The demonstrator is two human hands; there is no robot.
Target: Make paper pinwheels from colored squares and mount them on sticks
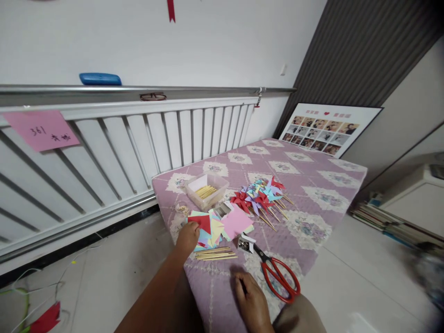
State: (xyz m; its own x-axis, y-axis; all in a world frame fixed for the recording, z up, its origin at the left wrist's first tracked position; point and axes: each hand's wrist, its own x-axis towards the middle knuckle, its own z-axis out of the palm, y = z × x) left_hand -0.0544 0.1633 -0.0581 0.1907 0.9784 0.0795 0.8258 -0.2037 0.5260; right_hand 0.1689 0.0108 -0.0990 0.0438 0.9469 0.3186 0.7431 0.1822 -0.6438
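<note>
My left hand (pixel 188 237) reaches to a stack of coloured paper squares (pixel 213 229) on the purple quilted mat (pixel 312 185) and pinches a red paper square (pixel 201 222) at its near corner. My right hand (pixel 251 300) rests on the mat near me, fingers curled round a small dark thing I cannot make out. A row of thin wooden sticks (pixel 215 253) lies just in front of the paper stack. Red-handled scissors (pixel 277 274) lie to the right of my right hand. A pile of finished paper pinwheels on sticks (pixel 262 196) sits further back.
A clear plastic box (pixel 207 190) holding sticks stands behind the paper. A white radiator (pixel 121 148) with a pink note (pixel 41 129) lines the wall. A framed photo collage (pixel 326 129) leans at the far right. Books (pixel 388 222) lie stacked on the floor.
</note>
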